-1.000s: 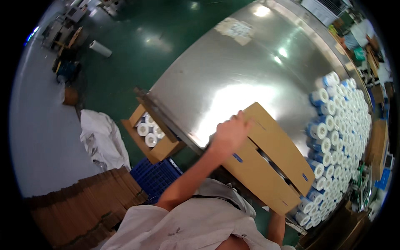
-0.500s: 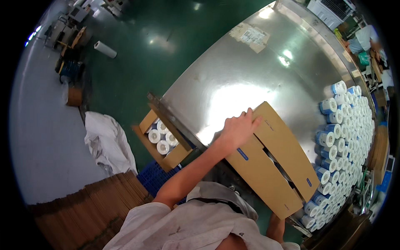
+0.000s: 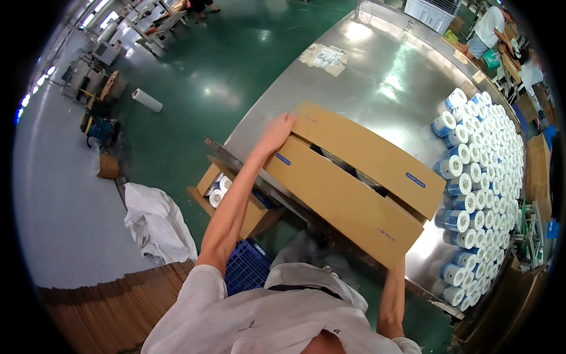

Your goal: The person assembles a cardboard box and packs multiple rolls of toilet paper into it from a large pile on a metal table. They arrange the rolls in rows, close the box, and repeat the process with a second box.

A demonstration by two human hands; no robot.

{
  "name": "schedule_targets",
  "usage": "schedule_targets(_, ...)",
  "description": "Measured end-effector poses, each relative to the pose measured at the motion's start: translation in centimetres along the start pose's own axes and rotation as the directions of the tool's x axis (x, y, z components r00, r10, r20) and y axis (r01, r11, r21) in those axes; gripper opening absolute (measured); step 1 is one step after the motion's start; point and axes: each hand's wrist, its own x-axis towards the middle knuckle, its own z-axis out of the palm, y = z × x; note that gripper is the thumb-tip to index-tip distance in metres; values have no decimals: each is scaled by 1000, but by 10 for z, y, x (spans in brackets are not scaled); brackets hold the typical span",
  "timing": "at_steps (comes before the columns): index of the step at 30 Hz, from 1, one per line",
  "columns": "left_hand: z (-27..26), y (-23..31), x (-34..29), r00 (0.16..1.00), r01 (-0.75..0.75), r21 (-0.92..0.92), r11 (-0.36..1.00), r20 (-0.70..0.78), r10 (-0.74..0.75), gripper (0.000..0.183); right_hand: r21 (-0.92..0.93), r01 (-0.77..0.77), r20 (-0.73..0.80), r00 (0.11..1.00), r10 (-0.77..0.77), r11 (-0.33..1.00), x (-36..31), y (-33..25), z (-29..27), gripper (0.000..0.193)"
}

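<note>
The green floor [image 3: 194,100] is the biggest thing. Next comes the shiny metal worktop [image 3: 348,91]. At its right side is a big bunch of white and blue rolls [image 3: 480,194], packed close together. A long brown box [image 3: 342,194] is at the near edge of the worktop and sticks out over it. I cannot tell if it sits flat there. Its two top flaps are down, with a thin dark gap between them. At the lower left is a stack of flat cardboard [image 3: 118,307]. A crumpled white cloth [image 3: 156,221] lies near it. An open box [image 3: 253,215] with rolls in it is just past the left arm, and a blue crate [image 3: 244,268] is below that. The left hand [image 3: 276,133] is at the far left end of the long brown box, with its fingers bent around the corner to grip it. The right hand is hidden by the near right end of the box, so I cannot tell how its fingers are. Small blue labels [image 3: 415,180] are on the flaps.
</note>
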Motion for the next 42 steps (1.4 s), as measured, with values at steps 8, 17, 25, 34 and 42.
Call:
schedule_targets(8,-166,20,-113,953,-156,-158,975,-283,106,48,-54,-57,70,996,61,997,-43,30,-4,69)
schedule_targets(17,-344,-135,-259,903,3,-109,994,-426,-49,52,-174,-211,112,966,232,962,-62,192,157,69)
schedule_targets(25,-332,-273,-262,904,288,-74,955,-309,-296,51,187,-652,-107,730,675,735,-52,346,150,75)
schedule_targets(34,-342,-270,-118,989,146,58,988,-28,-144,48,376,-435,-27,877,479,818,20,507,129,86)
schedule_targets(42,-345,-319,-39,979,128,96,987,147,-141,54,274,-371,-325,833,448,887,53,505,179,89)
